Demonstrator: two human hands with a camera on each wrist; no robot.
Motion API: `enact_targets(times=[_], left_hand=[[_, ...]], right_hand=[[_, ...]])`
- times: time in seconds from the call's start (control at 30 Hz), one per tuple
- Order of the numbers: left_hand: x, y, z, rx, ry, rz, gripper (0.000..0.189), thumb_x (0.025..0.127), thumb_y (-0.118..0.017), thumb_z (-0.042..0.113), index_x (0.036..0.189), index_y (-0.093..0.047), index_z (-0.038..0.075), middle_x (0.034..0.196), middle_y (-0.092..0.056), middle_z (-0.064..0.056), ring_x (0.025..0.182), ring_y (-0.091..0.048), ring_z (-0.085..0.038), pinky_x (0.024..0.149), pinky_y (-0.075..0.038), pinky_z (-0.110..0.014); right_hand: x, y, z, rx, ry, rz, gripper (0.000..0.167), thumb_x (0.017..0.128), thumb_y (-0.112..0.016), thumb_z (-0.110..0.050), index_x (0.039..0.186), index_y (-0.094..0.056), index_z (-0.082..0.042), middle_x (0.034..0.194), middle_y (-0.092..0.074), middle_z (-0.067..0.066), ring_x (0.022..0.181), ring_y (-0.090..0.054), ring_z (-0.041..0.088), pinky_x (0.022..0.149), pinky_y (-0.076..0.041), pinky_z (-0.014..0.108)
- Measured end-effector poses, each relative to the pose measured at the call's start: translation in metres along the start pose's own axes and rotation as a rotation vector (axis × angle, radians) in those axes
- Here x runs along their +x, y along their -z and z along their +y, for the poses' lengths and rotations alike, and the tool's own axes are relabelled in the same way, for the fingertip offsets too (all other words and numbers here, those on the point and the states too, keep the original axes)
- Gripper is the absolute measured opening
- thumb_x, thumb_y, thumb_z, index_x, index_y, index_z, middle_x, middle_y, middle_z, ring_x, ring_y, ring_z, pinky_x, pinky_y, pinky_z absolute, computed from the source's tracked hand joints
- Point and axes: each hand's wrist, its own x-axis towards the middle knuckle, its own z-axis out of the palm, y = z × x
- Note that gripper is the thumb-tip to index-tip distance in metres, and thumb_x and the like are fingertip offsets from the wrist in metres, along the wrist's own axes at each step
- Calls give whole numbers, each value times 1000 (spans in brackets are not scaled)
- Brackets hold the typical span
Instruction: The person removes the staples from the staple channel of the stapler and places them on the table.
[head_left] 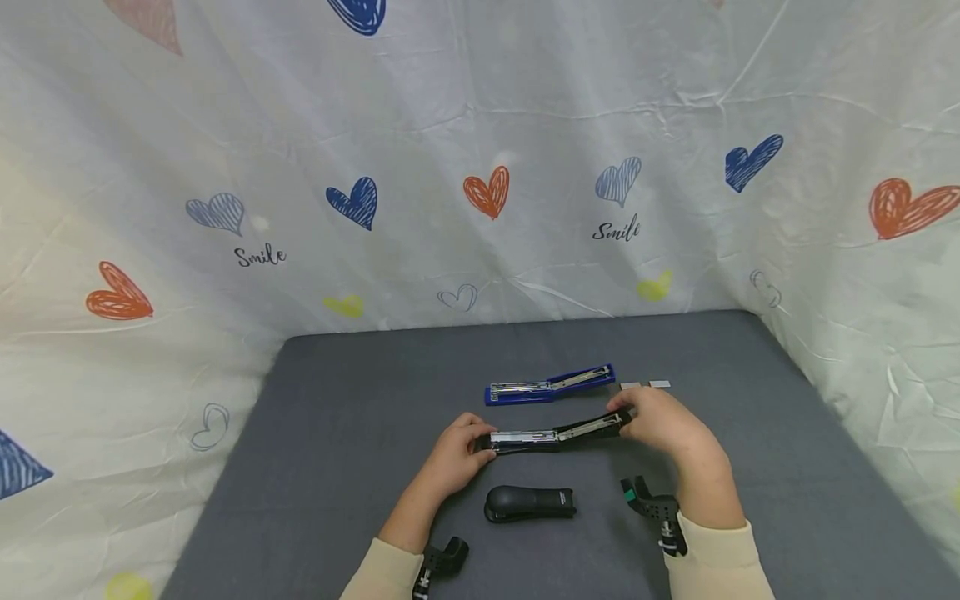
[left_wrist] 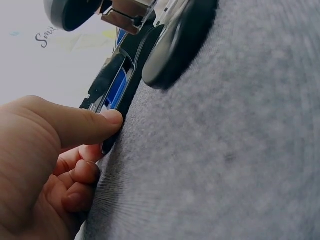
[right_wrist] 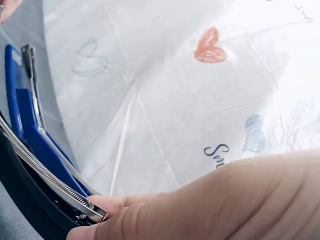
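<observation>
A black stapler (head_left: 525, 440), swung wide open so that its metal magazine and spring show, lies across the table between both hands. My left hand (head_left: 453, 454) pinches its left end between thumb and fingers, as the left wrist view also shows. At the other end, my right hand (head_left: 663, 423) grips the tip of the raised arm; the right wrist view shows the coiled spring (right_wrist: 47, 172) running up to the fingers. Just behind lies a blue stapler (head_left: 517, 396), opened the same way. A second black stapler (head_left: 528, 502), folded together, lies nearer to me.
Two small pale strips (head_left: 659, 384), perhaps staples, lie beyond my right hand, one partly hidden. A grey cloth covers the table (head_left: 360, 392). White curtains with hearts (head_left: 487, 192) hang behind and at the sides. Black camera mounts (head_left: 652, 508) sit on both wrists.
</observation>
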Motion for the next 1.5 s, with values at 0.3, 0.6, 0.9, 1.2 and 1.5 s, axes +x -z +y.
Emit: enact_targets(times=[0.3, 0.6, 0.9, 1.2, 1.5], left_hand=[[-2, 0, 0, 4, 12, 12, 31, 87, -83, 8, 117, -76, 6, 103, -59, 3, 69, -44, -7, 62, -40, -26], [-2, 0, 1, -7, 39, 24, 30, 86, -83, 8, 116, -77, 9, 100, -57, 6, 68, -43, -7, 61, -39, -26], [0, 1, 3, -10, 48, 26, 30, 86, -83, 8, 116, -77, 8, 100, -58, 6, 68, -44, -8, 60, -40, -26], [0, 1, 6, -9, 67, 24, 30, 87, -83, 8, 116, -77, 8, 101, -58, 6, 68, -44, -8, 61, -40, -26], [0, 0, 6, -11, 74, 26, 30, 86, -83, 8, 115, -78, 9, 100, -58, 6, 68, -44, -8, 60, -40, -26]], right_hand=[[-3, -1, -6, 47, 47, 23, 39, 94, -74, -18, 123, -67, 6, 121, -67, 22, 109, -64, 40, 87, -52, 54], [5, -8, -18, 49, 141, 161, 29, 98, -71, -15, 122, -71, 0, 102, -65, 5, 91, -62, 21, 79, -51, 43], [18, -27, -27, 60, 253, 159, 28, 98, -72, -16, 122, -73, -2, 94, -62, -3, 80, -56, 12, 72, -48, 35], [31, -54, -36, 113, 249, 32, 27, 100, -68, -18, 123, -74, -4, 92, -64, -5, 74, -57, 8, 66, -49, 32], [37, -76, -49, 11, 221, -21, 13, 97, -70, -9, 102, -82, -7, 91, -73, 1, 67, -59, 8, 65, -51, 32]])
